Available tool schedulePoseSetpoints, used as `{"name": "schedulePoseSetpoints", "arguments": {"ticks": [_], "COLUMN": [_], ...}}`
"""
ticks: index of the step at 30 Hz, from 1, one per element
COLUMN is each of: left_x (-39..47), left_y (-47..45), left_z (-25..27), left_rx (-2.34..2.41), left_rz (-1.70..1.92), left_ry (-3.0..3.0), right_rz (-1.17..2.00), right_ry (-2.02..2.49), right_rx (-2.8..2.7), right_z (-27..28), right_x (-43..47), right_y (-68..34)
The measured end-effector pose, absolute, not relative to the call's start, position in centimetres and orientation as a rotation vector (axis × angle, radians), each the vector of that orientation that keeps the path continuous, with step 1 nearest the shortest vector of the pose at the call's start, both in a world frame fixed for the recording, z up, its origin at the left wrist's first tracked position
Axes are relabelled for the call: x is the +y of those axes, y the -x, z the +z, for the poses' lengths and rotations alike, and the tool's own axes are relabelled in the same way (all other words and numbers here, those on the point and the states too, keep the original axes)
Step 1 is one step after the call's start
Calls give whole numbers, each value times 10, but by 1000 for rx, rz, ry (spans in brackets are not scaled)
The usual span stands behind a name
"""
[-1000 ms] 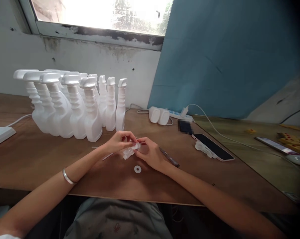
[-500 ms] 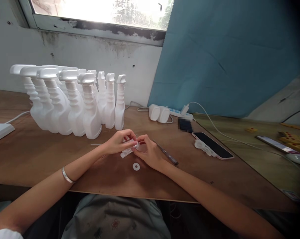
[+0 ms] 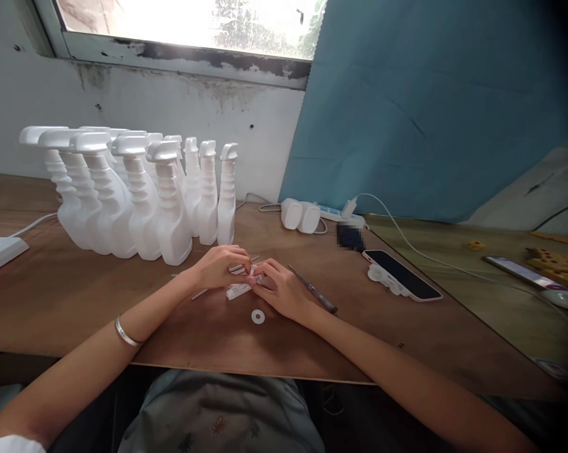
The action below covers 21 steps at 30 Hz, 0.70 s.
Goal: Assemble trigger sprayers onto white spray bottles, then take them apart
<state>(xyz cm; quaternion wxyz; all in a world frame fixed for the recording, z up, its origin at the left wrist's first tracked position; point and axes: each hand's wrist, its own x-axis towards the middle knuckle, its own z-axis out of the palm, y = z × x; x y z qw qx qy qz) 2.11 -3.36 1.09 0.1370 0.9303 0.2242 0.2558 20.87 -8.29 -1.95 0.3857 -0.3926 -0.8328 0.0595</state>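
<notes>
My left hand (image 3: 222, 267) and my right hand (image 3: 281, 289) meet over the brown tabletop, the fingertips of both closed on a small white plastic part (image 3: 237, 291). One end of the part sticks out below the fingers. The fingers cover the rest, so its full shape cannot be made out. Just below the hands a flat white washer (image 3: 258, 316) with a hole in its middle lies on the table. Thin white tubes (image 3: 199, 294) show partly beside and behind my left hand.
Several white spray bottles (image 3: 173, 214) stand at the back left. A slim pointed tool (image 3: 314, 289) lies right of my right hand. Farther right are a phone (image 3: 401, 275), white plugs (image 3: 300, 216) and a power strip (image 3: 333, 214). Another power strip (image 3: 0, 253) sits far left.
My fingers have drawn closer together around the white part, hiding more of it. A thin white tube shows more clearly beneath my left wrist. The bottles and washer stay in place.
</notes>
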Motion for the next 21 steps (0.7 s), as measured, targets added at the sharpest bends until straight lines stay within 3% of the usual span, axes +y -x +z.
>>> {"name": "schedulePoseSetpoints", "arguments": {"ticks": [21], "left_x": [-42], "left_y": [-21], "left_z": [16], "left_rx": [687], "left_rz": [679], "left_ry": [-2879], "right_rz": [284], "right_ry": [1040], "right_rx": [-2023], "right_z": [-27], "right_x": [-82], "right_y": [-210]}}
